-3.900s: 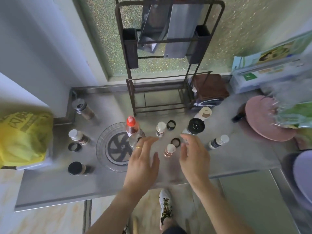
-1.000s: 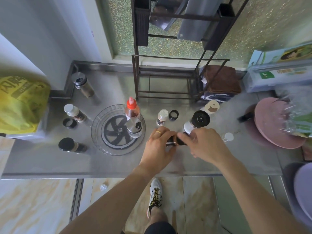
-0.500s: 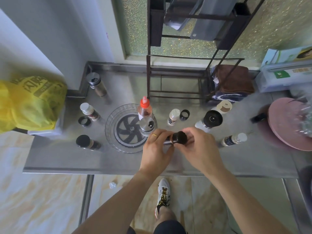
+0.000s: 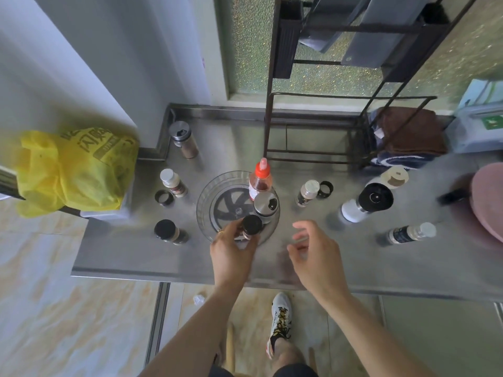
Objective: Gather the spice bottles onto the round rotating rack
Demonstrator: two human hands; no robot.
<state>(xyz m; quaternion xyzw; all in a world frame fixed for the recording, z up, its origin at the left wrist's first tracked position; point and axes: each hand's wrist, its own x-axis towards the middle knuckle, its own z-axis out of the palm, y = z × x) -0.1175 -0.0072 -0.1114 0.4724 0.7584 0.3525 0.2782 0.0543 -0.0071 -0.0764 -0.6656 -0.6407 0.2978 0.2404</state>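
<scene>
Left-hand (image 4: 231, 251) grip around black-capped bottle (image 4: 251, 227) over rack (image 4: 206, 197)

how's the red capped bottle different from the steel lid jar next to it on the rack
The red capped bottle is taller, with a pointed nozzle and clear sides; the steel lid jar is squatter, with a flat metal top that has a dark opening. Both stand upright on the round rack, untouched by either hand.

Showing clear round rack (image 4: 206, 210) with black spoked centre; red-capped bottle (image 4: 260, 180); black-capped bottle (image 4: 251, 225); white grinder (image 4: 366, 202) carrying black top; yellow bag (image 4: 73, 170) bearing dark print; brown towel (image 4: 411, 133); pink disc (image 4: 488, 197); steel-grey counter (image 4: 136, 257).
</scene>
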